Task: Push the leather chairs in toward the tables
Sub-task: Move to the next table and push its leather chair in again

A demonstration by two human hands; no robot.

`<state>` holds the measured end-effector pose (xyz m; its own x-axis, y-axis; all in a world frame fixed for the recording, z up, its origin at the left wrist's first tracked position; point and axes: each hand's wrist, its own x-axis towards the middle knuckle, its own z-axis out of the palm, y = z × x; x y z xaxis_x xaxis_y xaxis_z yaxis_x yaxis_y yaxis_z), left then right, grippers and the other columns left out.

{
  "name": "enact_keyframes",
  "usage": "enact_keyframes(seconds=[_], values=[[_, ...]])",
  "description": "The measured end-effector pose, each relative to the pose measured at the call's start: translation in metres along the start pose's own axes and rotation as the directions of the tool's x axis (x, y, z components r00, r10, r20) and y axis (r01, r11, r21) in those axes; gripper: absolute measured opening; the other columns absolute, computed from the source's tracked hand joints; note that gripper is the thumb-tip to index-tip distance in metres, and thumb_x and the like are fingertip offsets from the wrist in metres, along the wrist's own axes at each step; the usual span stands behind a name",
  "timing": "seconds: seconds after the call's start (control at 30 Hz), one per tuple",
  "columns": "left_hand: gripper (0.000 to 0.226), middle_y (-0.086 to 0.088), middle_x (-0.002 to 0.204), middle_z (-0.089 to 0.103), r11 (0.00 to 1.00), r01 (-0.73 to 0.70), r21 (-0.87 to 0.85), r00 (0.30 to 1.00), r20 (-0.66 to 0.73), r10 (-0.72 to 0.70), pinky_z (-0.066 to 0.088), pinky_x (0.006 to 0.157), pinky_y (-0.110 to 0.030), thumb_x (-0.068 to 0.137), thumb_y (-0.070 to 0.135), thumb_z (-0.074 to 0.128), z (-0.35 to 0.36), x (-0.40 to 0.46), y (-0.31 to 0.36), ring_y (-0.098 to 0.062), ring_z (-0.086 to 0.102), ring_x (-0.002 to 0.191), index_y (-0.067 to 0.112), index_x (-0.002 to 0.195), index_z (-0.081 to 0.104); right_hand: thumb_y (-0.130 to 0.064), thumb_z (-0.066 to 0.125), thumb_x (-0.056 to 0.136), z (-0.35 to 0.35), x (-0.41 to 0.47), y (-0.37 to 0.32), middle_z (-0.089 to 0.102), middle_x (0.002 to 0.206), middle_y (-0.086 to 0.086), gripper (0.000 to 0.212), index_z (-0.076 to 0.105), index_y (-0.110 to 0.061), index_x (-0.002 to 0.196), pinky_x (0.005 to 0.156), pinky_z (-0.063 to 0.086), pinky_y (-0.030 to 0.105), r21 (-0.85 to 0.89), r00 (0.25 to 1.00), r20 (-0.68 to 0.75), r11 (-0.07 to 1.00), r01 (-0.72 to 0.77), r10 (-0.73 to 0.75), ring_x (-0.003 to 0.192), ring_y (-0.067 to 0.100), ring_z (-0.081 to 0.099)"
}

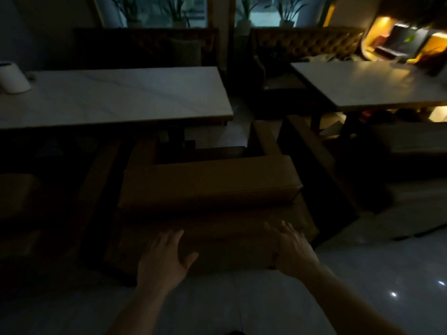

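A brown leather armchair [210, 187] stands with its back toward me, its front partly under the white marble table [116, 97]. My left hand [164, 257] lies flat against the chair's back panel, fingers spread. To its right, my right hand [292, 250] also rests on that back panel with fingers apart. Another leather chair [21, 197] sits dimly at the left, and a third [411, 170] stands at the right beside a second white table [377, 85].
A white cylindrical object [13, 78] stands on the left table's far corner. Dark tufted benches [307, 42] run behind both tables under windows with potted plants. A narrow aisle separates the tables. Glossy pale floor [362, 286] lies around me.
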<state>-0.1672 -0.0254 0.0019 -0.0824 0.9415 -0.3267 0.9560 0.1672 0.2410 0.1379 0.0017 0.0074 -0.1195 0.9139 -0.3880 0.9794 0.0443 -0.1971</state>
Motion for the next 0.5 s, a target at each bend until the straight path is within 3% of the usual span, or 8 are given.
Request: enact_keyframes(seconds=[0.17,0.27,0.33,0.5], values=[[0.083,0.007,0.161,0.019,0.993,-0.103,-0.051,0.994,-0.045,0.101,0.029,0.114,-0.043,0.082,0.082,0.032,-0.023,-0.032,0.036,-0.02,0.021,0.145,0.04,0.152,0.015,-0.06,0.047,0.089,-0.024,-0.054,0.015,0.018,0.162,0.008,0.074,0.015,-0.04,0.153,0.117,0.022,0.055,0.072,0.998,-0.068,0.997,-0.01,0.015,0.149,0.032,0.012],[0.082,0.008,0.16,0.022,0.989,-0.126,-0.071,0.992,0.014,0.128,0.033,0.112,-0.044,0.082,0.082,0.034,-0.03,-0.053,0.058,-0.019,0.025,0.144,0.041,0.151,0.017,-0.068,0.035,0.08,-0.026,-0.089,0.03,0.028,0.159,0.001,0.077,0.025,-0.039,0.151,0.113,0.032,0.05,0.116,0.997,-0.071,0.993,-0.011,0.019,0.145,0.026,0.025],[0.081,0.008,0.159,0.023,0.99,-0.129,-0.064,0.989,0.067,0.133,0.035,0.11,-0.043,0.083,0.079,0.037,-0.03,-0.068,0.071,-0.018,0.026,0.143,0.04,0.151,0.019,-0.062,0.044,0.085,-0.024,-0.112,0.044,0.032,0.157,0.0,0.069,0.031,-0.037,0.149,0.111,0.035,0.048,0.151,0.998,-0.046,0.988,-0.03,0.037,0.142,0.026,0.032],[0.083,0.008,0.159,0.023,0.991,-0.112,-0.069,0.985,0.127,0.12,0.037,0.109,-0.043,0.082,0.082,0.035,-0.015,-0.097,0.101,-0.018,0.03,0.141,0.039,0.151,0.02,-0.058,0.05,0.092,-0.026,-0.151,0.101,0.053,0.128,0.001,0.052,0.044,-0.037,0.139,0.099,0.044,0.041,0.154,0.992,-0.057,0.983,-0.098,0.108,0.123,0.026,0.049]])
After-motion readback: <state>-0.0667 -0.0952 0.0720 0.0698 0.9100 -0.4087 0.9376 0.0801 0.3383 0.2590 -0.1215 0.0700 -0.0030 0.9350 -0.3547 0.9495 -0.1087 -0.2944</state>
